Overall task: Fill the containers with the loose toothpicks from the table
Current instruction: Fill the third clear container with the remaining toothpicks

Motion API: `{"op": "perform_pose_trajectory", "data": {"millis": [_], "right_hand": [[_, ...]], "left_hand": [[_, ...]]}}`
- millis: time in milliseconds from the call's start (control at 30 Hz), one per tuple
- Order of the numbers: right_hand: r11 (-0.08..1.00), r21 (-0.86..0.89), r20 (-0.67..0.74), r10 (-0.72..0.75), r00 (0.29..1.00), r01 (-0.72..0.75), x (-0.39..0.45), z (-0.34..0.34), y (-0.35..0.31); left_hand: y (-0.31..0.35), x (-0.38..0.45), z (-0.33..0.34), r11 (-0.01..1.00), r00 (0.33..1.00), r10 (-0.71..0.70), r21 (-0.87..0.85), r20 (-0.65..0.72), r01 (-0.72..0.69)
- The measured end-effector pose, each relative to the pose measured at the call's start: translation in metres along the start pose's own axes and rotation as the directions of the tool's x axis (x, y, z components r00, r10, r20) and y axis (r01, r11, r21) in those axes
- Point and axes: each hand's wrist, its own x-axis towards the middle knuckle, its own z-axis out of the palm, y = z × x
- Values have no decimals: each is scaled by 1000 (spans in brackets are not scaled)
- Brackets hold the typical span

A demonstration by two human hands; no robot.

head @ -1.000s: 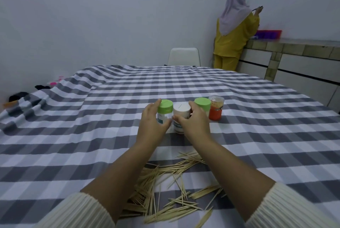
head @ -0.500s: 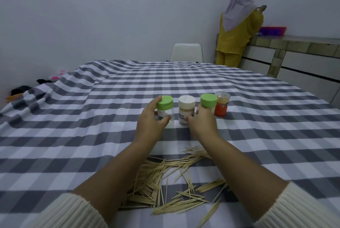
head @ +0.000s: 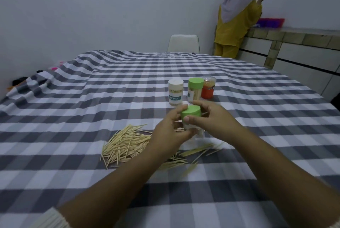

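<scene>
A clear container with a green lid (head: 191,112) is lifted above the table between both hands. My left hand (head: 170,133) grips its body from below and the left. My right hand (head: 211,119) holds its green lid, thumb on the near edge. Loose toothpicks (head: 127,142) lie in a heap on the checked tablecloth (head: 92,102) under and left of my hands. Behind stand a white-lidded toothpick container (head: 175,92), a second green-lidded container (head: 195,89) and an orange container (head: 208,87) with a clear top.
A white chair (head: 184,42) stands at the table's far side. A person in yellow (head: 237,16) stands at a tiled counter (head: 294,39) at the back right. Dark and pink items (head: 24,80) lie on the floor at left.
My left hand has lifted the left green-lidded container out of the row and brought it toward me. My right hand has left the other containers and taken hold of its lid.
</scene>
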Motion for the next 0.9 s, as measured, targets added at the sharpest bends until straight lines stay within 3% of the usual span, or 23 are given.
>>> {"op": "perform_pose_trajectory", "data": {"millis": [200, 367, 433, 567, 633, 900], "right_hand": [[1000, -8, -8, 28, 1000, -28, -10, 14, 13], [999, 41, -36, 16, 999, -14, -11, 27, 11], [999, -26, -35, 39, 999, -40, -9, 27, 6], [943, -329, -131, 2, 991, -45, 1, 27, -2], [930, -366, -124, -22, 992, -25, 4, 26, -5], [979, -181, 77, -86, 993, 99, 2, 11, -8]], "left_hand": [[-10, -16, 1, 981, 998, 52, 187, -35, -44], [-9, -16, 1, 972, 993, 58, 234, -102, -33], [-9, -16, 2, 960, 990, 66, 277, -126, -29], [-11, -14, 1, 946, 989, 55, 326, -139, -7], [-12, -12, 0, 941, 990, 53, 338, -132, -6], [-19, -7, -4, 956, 995, 63, 291, -73, -39]]}}
